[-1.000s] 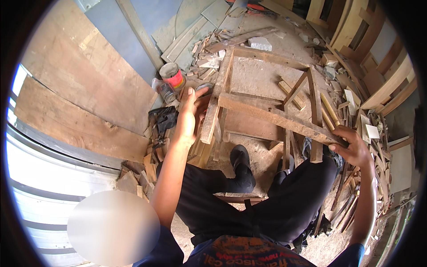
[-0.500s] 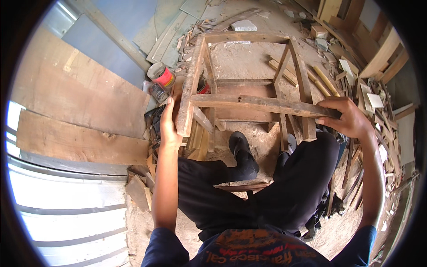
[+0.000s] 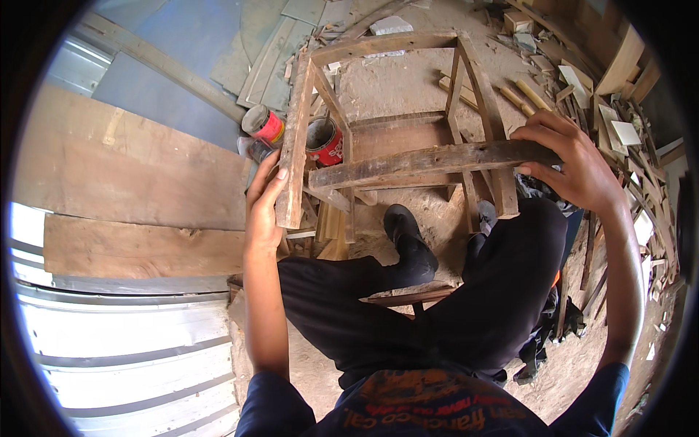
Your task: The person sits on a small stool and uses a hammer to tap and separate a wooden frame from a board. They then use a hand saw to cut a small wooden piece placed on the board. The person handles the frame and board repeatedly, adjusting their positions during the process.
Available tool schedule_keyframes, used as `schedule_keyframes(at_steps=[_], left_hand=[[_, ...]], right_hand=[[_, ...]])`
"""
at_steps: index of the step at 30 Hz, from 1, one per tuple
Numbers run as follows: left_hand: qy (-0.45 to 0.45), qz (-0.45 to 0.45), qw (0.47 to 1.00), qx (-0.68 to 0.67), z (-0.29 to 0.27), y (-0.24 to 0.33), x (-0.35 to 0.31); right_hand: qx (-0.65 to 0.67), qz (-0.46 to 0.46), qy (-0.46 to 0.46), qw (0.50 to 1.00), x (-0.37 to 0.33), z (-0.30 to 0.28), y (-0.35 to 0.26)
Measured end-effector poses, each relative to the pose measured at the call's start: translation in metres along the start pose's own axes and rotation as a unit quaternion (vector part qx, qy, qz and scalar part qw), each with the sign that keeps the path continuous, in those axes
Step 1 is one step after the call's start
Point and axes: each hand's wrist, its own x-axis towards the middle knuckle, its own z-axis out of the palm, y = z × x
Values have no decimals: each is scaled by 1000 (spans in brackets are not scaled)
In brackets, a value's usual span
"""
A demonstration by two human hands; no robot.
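Observation:
A rough wooden frame with four-sided rails and legs, like a stool or small table frame, stands before my knees. My left hand is wrapped round the near end of its left rail, thumb on the rail's edge. My right hand grips the right end of a wooden bar, fingers over the top and thumb beneath. This bar lies across the frame's near side. Its left end sits beside the left rail, seemingly just apart from it; its right part passes over the right rail.
Beyond my left hand stand a red paint can, another red can and a small dark tin. A brown wooden box lies behind the frame. Wood scraps pile up at right. Plywood sheets lie at left.
The bar's left end has dropped toward me and come away from the left rail, while its right end has risen with my right hand. The frame sits slightly farther left in view.

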Motion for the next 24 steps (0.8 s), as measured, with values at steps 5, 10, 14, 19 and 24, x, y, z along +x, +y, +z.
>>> schedule_keyframes(at_steps=[5,10,14,19,24], left_hand=[[9,-7,1000,-27,1,7,-4],[17,-9,1000,-14,-1,5,-2],[34,-8,999,-26,2,2,-3],[33,-8,998,-45,7,3,-4],[35,-1,999,-14,8,5,-4]], right_hand=[[25,10,1,1000,2,5,8],[23,12,23,999,4,8,11],[26,15,30,999,5,12,16],[44,8,36,998,5,16,22],[32,13,40,999,5,15,20]])
